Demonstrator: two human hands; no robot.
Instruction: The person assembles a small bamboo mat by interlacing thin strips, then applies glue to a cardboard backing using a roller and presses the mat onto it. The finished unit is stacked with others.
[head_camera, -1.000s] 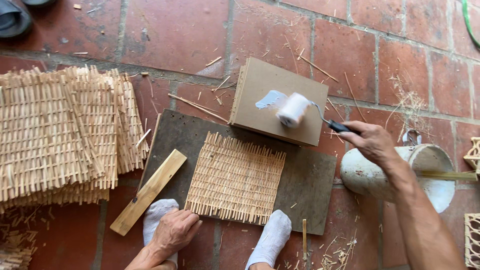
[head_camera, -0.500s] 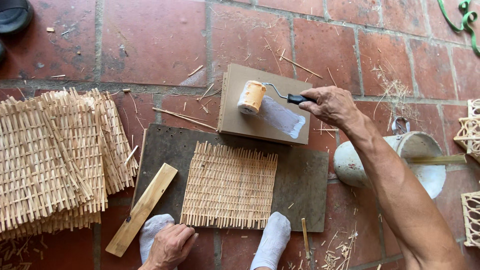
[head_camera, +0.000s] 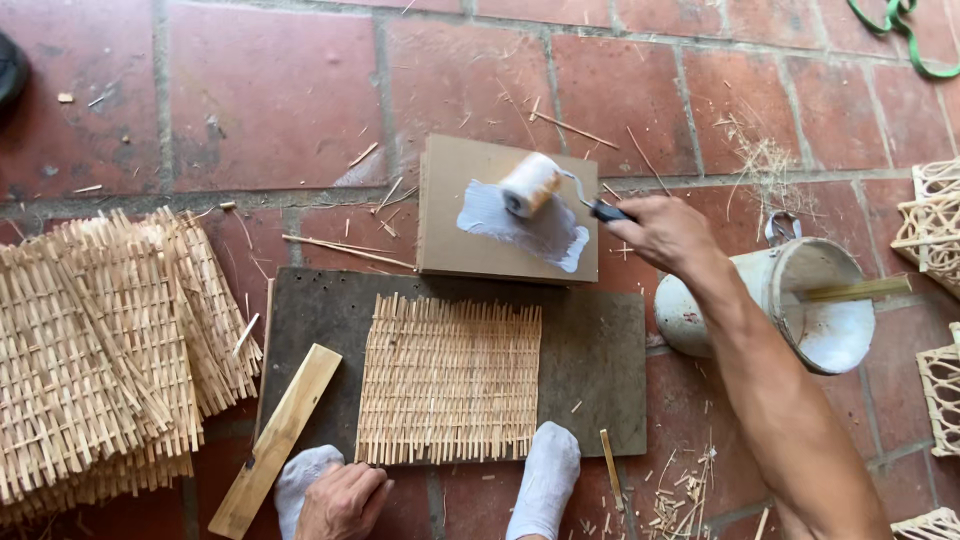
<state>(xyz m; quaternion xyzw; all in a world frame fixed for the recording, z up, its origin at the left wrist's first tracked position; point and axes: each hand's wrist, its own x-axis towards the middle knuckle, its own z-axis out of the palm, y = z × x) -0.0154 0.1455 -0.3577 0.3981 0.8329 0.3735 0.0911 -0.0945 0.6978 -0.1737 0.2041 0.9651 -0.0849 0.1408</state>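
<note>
A stack of woven mats (head_camera: 100, 350) lies at the floor's left edge. One mat (head_camera: 450, 380) sits on a dark board (head_camera: 600, 360). The right hand (head_camera: 665, 232) grips a paint roller (head_camera: 530, 185) on the cardboard (head_camera: 460, 220), over a white smear. The left hand (head_camera: 340, 500) rests curled on a socked foot (head_camera: 300, 475), holding nothing.

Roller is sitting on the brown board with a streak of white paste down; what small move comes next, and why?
Probably draw the roller back across the brown board toward its bare left part. The right hand holds the handle, and the white paste patch covers only the middle and right, so most of the board looks uncoated. The left hand rests by the woven mat.
</note>
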